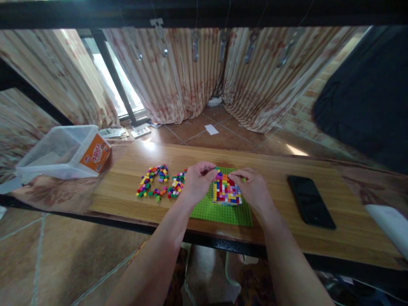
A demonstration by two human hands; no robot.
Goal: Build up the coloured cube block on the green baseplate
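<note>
Bare forearms [165,250] are spanning the near edge of the desk [111,187]. Left hand [198,182] and right hand [253,187] are hovering apart at the far side of a toy-brick block [227,193], fingertips bunched; any brick grip cannot be told. Block is sitting on a green studded baseplate [219,216], showing closely packed red, yellow, white, blue and purple pieces.

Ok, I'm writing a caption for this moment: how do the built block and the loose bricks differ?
The built block is packed tightly in rows, while the loose bricks lie scattered in heaps. The built block stands on the green baseplate; the loose bricks lie on the wooden table. Both are multicoloured.
</note>
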